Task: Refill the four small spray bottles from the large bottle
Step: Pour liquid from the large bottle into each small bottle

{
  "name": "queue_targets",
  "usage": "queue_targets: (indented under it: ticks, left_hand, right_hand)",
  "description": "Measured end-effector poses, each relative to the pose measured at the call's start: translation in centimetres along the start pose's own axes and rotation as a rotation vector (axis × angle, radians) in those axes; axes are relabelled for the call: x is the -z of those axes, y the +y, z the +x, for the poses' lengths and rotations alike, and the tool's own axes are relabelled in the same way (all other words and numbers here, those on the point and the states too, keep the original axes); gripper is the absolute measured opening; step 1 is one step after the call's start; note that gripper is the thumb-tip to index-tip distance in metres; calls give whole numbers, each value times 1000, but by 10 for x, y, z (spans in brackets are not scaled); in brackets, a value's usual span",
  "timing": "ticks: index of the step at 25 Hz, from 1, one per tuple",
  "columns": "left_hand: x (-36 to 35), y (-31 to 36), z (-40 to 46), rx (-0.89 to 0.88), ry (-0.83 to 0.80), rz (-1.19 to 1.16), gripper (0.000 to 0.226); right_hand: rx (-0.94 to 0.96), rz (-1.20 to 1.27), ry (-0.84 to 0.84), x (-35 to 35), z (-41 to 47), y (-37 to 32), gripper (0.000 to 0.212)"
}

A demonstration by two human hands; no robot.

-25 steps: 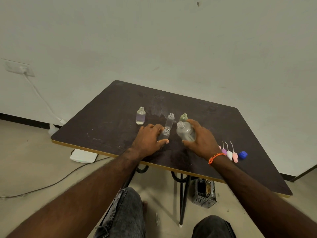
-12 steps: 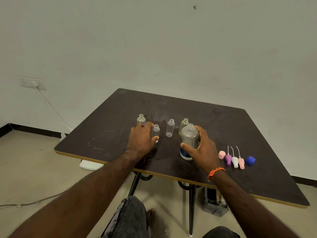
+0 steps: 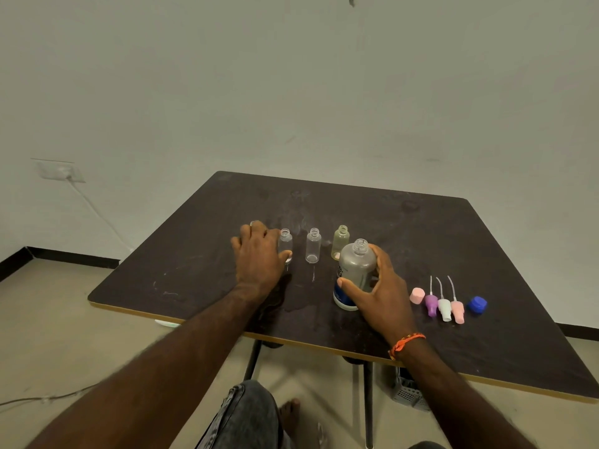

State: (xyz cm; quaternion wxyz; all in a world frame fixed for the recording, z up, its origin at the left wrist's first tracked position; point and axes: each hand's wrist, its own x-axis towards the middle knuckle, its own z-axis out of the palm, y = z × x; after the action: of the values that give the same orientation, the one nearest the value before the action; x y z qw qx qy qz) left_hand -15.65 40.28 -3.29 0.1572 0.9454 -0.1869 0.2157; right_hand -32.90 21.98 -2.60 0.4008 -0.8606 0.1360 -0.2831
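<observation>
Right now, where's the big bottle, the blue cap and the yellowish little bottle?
large bottle (image 3: 356, 264), head view, on its grey body.
blue cap (image 3: 477, 303), head view, on its top.
yellowish small bottle (image 3: 340, 243), head view, on its body.

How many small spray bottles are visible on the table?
3 clearly: one touching the left hand, one in the middle, one yellowish behind the large bottle. A fourth may be hidden behind that hand.
</observation>
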Motion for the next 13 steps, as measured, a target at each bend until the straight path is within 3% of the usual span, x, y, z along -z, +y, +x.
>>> queue_targets:
  ticks: [13]
  left_hand:
    - [-12, -5, 15, 30, -13, -42, 38]
  right_hand:
    - [-17, -3, -7, -1, 0, 0, 85]
